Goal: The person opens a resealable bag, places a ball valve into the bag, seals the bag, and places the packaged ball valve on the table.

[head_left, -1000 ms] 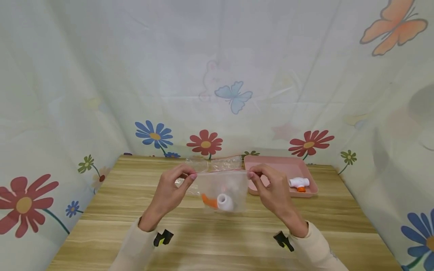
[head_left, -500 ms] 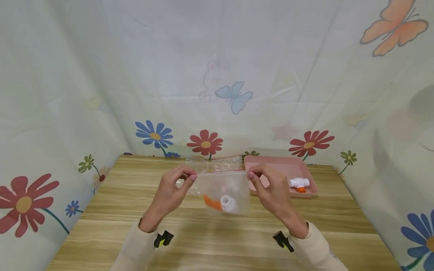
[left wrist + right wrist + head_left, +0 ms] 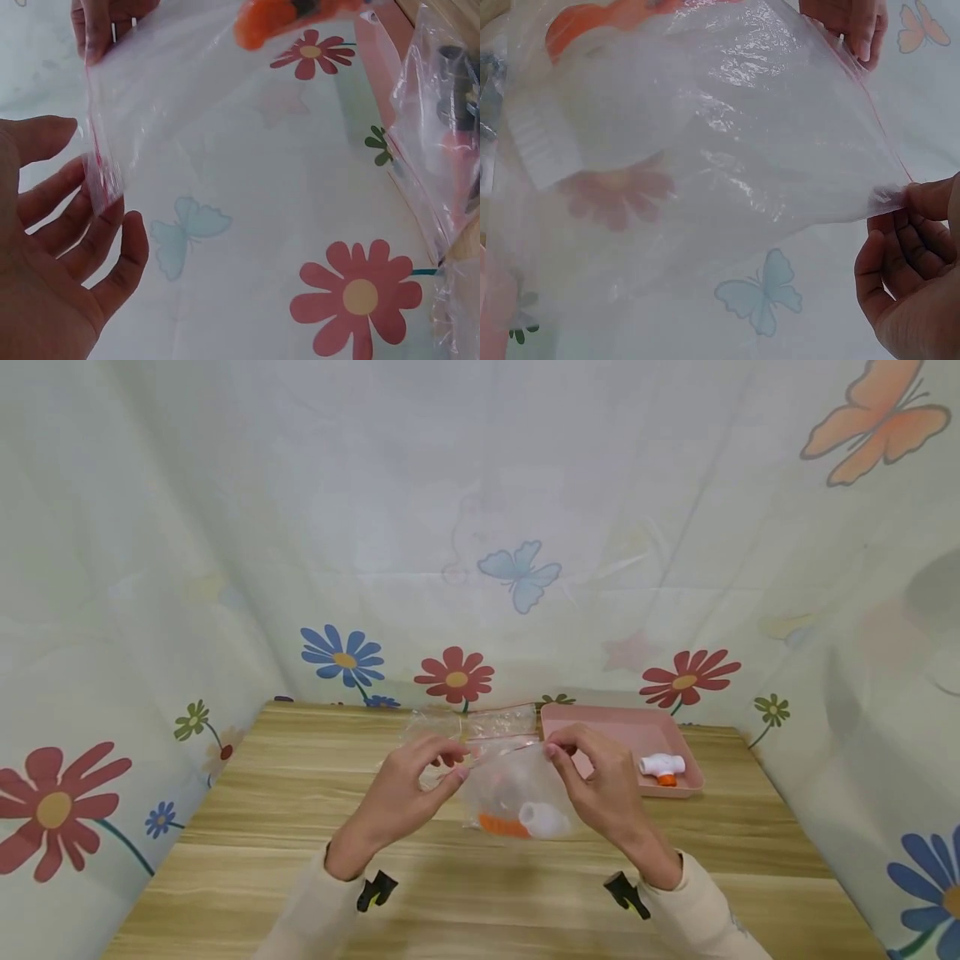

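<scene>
A clear zip bag (image 3: 506, 777) with a red line along its mouth hangs above the table. Inside lies a white plastic valve (image 3: 543, 820) with an orange handle (image 3: 504, 825). My right hand (image 3: 603, 781) pinches the bag's right top corner between thumb and fingers. At the other top corner is my left hand (image 3: 401, 789); the left wrist view shows its thumb (image 3: 45, 136) apart from the fingers, with the bag's corner (image 3: 105, 187) lying against them. In the right wrist view, the bag's film covers the valve (image 3: 615, 105).
A pink tray (image 3: 600, 727) at the back right holds another white valve (image 3: 662, 765) with an orange part. More clear bags (image 3: 501, 722) lie at the table's back edge; one bag (image 3: 431, 97) in the left wrist view contains dark and orange-red pieces. A patterned curtain surrounds the table (image 3: 480, 902).
My left hand has moved right, its thumb parting from the fingers. The bag's mouth has gone from taut to slanted, and the bag with the valve has swung right. The right hand stays put.
</scene>
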`<state>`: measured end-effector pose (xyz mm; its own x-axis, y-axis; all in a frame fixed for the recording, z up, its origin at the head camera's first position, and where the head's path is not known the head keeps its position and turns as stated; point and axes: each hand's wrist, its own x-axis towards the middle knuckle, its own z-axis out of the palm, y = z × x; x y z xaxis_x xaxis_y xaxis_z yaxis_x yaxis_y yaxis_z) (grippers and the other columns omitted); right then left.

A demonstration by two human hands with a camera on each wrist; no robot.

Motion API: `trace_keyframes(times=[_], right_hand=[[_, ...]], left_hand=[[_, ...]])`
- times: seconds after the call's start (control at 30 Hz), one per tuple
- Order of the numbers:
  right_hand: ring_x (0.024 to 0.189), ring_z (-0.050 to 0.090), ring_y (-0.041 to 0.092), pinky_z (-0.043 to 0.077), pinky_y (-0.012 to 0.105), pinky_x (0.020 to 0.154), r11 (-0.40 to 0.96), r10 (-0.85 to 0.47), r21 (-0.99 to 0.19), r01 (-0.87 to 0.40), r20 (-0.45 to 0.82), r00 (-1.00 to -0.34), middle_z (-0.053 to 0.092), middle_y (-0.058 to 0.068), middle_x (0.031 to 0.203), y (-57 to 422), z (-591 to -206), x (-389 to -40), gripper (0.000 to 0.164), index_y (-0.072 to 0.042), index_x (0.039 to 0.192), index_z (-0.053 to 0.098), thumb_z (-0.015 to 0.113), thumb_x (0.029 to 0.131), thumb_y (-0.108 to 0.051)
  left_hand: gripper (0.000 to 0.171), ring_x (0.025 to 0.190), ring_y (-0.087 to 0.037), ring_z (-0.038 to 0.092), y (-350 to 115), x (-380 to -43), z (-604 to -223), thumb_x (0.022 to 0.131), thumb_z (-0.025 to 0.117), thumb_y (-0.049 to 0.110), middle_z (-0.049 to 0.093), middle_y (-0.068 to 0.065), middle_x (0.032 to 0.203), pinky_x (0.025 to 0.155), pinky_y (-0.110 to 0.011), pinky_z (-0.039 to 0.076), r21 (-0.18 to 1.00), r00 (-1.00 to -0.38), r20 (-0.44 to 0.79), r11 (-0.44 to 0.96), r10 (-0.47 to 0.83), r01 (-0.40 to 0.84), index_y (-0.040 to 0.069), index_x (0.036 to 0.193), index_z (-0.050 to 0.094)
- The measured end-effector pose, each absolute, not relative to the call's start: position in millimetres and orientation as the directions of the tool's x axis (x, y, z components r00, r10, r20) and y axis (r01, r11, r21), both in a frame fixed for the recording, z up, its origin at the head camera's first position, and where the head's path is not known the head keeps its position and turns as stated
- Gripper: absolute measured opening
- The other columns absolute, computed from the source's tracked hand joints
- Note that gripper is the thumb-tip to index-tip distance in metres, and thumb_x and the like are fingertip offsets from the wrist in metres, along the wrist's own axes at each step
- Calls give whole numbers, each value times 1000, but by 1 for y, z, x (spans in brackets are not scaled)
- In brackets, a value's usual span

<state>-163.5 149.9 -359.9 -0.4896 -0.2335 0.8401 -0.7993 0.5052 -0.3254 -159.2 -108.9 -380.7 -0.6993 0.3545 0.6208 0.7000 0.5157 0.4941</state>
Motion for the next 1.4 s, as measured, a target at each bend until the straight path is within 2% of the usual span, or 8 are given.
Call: trace_keyframes(times=[0.17, 0.33, 0.5, 0.67, 0.9, 1.07, 1.23, 1.4], right_hand=[[70, 59, 10, 51, 20, 67, 497, -264, -318, -807, 831, -490, 68, 1, 79, 148, -363, -164, 20, -6, 88, 69, 75, 76, 9], [70, 61, 10, 51, 20, 66, 492, -294, -308, -814, 822, -488, 69, 2, 80, 144, -364, -163, 18, -6, 89, 69, 75, 77, 7], [69, 61, 10, 51, 18, 67, 497, -293, -305, -812, 822, -488, 69, 2, 80, 144, -364, -163, 17, -4, 88, 68, 75, 77, 7], [70, 61, 10, 50, 15, 68, 501, -298, -297, -813, 823, -484, 70, 2, 81, 144, -364, -163, 17, -4, 89, 69, 75, 77, 7], [70, 61, 11, 52, 24, 65, 495, -305, -291, -819, 824, -477, 69, 2, 80, 143, -362, -163, 17, -5, 88, 69, 76, 77, 5], [70, 61, 10, 50, 16, 67, 505, -303, -292, -812, 821, -484, 69, 1, 80, 143, -362, -162, 18, -5, 88, 69, 76, 76, 6], [69, 60, 9, 48, 14, 67, 512, -292, -303, -804, 819, -494, 69, 1, 80, 144, -360, -162, 20, -5, 88, 69, 77, 75, 8], [70, 60, 9, 49, 14, 67, 517, -293, -300, -802, 818, -494, 69, 1, 80, 145, -359, -161, 19, -5, 88, 69, 77, 76, 7]], left_hand=[[27, 95, -15, 64, -89, -160, -372, 90, 71, 28, 68, 1, 103, 79, -29, 56, 421, -681, 615, 564, 398, 710, 11, 111, 69], [17, 91, -9, 61, -78, -163, -368, 92, 70, 28, 67, 5, 98, 79, -25, 53, 398, -666, 620, 565, 415, 723, 15, 104, 69], [10, 85, -7, 60, -72, -165, -365, 92, 68, 25, 66, 6, 92, 77, -25, 53, 406, -657, 621, 542, 427, 736, 16, 98, 70], [6, 80, -8, 58, -69, -166, -365, 92, 69, 19, 66, 4, 89, 72, -28, 55, 445, -676, 602, 524, 425, 726, 14, 94, 69], [5, 75, -8, 55, -70, -164, -363, 90, 70, 17, 66, 3, 87, 67, -25, 52, 446, -662, 615, 503, 428, 740, 13, 93, 70], [9, 76, -6, 54, -76, -163, -363, 90, 70, 20, 67, 6, 88, 68, -22, 51, 490, -703, 559, 508, 440, 708, 15, 97, 71], [9, 80, -6, 55, -84, -162, -364, 92, 69, 22, 66, 7, 89, 73, -26, 53, 556, -751, 484, 505, 449, 661, 16, 98, 71], [7, 82, -8, 55, -86, -163, -363, 92, 68, 19, 67, 5, 91, 75, -28, 54, 588, -764, 465, 489, 448, 645, 15, 98, 70]])
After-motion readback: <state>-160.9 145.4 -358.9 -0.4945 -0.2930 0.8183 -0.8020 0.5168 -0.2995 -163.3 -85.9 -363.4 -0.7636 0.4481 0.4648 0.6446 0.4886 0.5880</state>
